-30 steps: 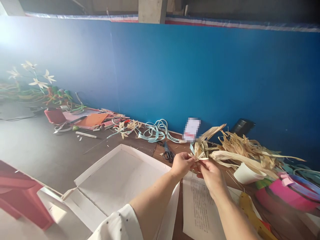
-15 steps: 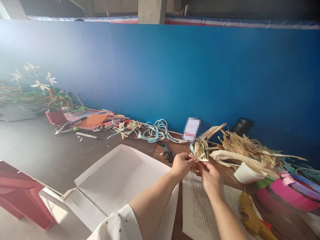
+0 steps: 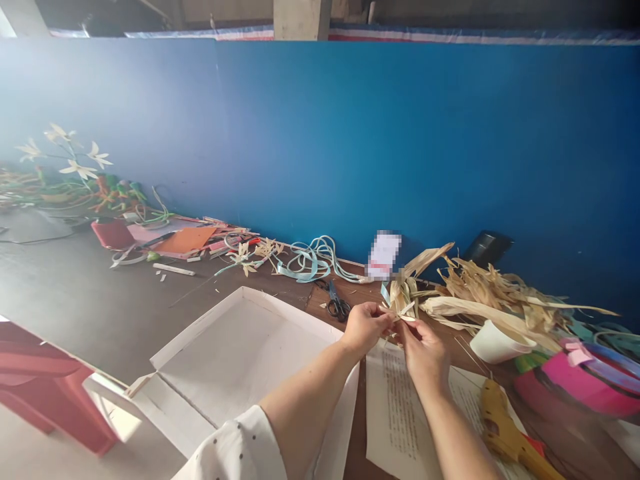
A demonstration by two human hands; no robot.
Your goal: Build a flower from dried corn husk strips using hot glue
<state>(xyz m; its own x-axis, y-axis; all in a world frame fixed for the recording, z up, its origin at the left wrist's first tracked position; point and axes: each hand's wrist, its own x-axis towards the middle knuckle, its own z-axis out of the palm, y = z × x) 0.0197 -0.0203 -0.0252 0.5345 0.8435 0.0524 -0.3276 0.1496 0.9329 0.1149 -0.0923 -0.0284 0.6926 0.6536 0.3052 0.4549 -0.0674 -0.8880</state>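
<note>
My left hand and my right hand meet above the table, both with pinched fingers. Between their fingertips is a small pale corn husk flower with narrow pointed petals; part of it is hidden by my fingers. Just behind it lies a bundle of dried corn husks. Black scissors rest open-bladed or closed, I cannot tell which, to the left of my left hand. Under my right hand lies a printed sheet of paper.
A white open box lies at left. On the right are a husk pile, a white cup, a yellow glue gun and a pink basket. Blue cord and a phone are along the blue partition.
Both hands stay in nearly the same place, still pinching the flower. My right hand's fingers shift slightly around it, and the camera view tilts a little.
</note>
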